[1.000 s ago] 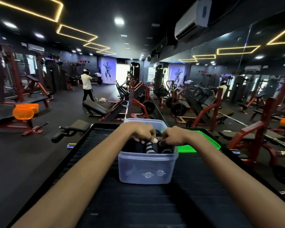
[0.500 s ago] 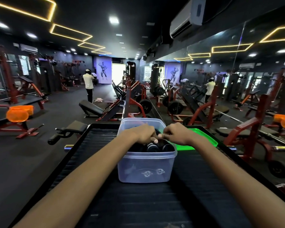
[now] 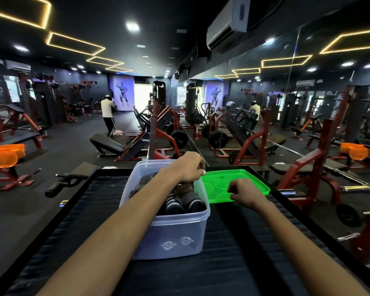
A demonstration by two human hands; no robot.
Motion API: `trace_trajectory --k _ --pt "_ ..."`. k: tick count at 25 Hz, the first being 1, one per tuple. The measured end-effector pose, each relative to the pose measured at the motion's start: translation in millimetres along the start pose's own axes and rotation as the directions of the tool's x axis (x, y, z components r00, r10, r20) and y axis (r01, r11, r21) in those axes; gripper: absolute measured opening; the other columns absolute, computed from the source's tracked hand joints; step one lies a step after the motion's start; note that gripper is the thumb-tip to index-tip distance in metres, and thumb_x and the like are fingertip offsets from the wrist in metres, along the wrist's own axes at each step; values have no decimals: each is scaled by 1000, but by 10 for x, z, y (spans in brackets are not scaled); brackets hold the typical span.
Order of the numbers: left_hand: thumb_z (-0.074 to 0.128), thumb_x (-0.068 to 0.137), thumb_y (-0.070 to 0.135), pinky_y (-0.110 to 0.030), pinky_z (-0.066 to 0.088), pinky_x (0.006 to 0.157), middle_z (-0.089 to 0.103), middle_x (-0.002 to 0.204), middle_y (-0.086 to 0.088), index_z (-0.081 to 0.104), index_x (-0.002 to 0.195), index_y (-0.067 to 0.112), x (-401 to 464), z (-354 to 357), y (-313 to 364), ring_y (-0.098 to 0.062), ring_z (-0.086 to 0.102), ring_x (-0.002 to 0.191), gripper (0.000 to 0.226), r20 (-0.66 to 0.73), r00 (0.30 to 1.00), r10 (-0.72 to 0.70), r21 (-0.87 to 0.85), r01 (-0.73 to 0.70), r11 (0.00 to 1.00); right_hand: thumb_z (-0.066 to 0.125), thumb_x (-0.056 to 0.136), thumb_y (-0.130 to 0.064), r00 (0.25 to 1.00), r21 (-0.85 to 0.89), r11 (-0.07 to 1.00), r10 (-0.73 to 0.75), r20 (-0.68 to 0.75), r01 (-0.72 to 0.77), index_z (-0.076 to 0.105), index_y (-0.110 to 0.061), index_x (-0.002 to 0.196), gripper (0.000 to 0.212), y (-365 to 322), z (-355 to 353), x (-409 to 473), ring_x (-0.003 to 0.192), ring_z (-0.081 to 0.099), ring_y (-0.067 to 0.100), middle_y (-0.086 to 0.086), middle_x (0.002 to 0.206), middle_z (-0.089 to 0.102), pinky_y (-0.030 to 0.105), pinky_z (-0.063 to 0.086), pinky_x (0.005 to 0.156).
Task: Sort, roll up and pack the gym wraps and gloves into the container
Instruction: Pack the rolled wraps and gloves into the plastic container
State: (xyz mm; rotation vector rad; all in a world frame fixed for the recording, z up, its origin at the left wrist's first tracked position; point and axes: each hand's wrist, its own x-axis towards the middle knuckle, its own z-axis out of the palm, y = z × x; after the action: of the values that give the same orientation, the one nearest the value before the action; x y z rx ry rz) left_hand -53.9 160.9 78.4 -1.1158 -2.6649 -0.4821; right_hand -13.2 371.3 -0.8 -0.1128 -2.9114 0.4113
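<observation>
left hand [image 3: 188,167] curled over far right of container [image 3: 171,236], grip unclear | right hand [image 3: 244,193] curled at green lid [image 3: 235,184] near edge, grip unclear | rolled wraps [image 3: 184,205] inside container on black mat [image 3: 244,253]

A commercial gym is shown. The dark floor is occupied by red-framed weight machines [image 3: 165,133] loaded with black weight plates [image 3: 179,139], and by padded benches [image 3: 107,142]. A bodybuilder poster [image 3: 122,95] is mounted on the far wall. The right wall is covered by a large mirror [image 3: 308,99], in which the equipment is reflected. An air-conditioning unit [image 3: 228,22] and yellow strip lights [image 3: 75,43] are fixed to the black ceiling.
</observation>
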Motion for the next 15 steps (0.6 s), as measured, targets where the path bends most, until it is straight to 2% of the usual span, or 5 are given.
trace_trajectory --k 2,4,8,12,15 --pt "64 89 16 -26 41 77 70 99 -16 71 98 1 193 87 -38 -28 64 94 19 27 1000 -8 33 7 999 64 84 -9 1000 -53 999 6 14 -5 67 -10 115 31 164 82 51 109 62 25 11 116 68 26 45 89" --pt "64 89 16 -26 42 78 70 99 -17 71 98 1 401 156 -109 -28 64 95 19 47 999 -26 70 22 997 60 88 -10 998 -106 994 -35 45 40 58 -12 130 42 263 190 120 123 53 25 10 131 59 29 39 103" --pt "63 89 16 -31 47 85 70 103 -17 70 102 1 765 302 -291 -29 64 100 21 79 995 -62 128 51 990 52 96 -14 980 -88 985 -134 145 147 45 -14 143 48 271 450 214 129 45 29 13 139 51 33 34 110" --pt "62 91 18 -32 46 86 69 107 -17 68 106 -1 959 473 -244 -30 62 103 25 122 991 -60 145 42 989 48 99 -29 990 -2 995 -95 106 96 61 -4 121 35 418 432 170 114 53 30 17 120 57 32 40 97" --pt "62 91 20 -32 45 88 68 111 -17 68 108 1 1032 582 -149 -30 61 108 26 168 985 -47 163 19 987 49 99 -37 999 45 999 -3 32 2 66 3 90 44 529 304 81 93 58 31 18 90 55 31 37 75"
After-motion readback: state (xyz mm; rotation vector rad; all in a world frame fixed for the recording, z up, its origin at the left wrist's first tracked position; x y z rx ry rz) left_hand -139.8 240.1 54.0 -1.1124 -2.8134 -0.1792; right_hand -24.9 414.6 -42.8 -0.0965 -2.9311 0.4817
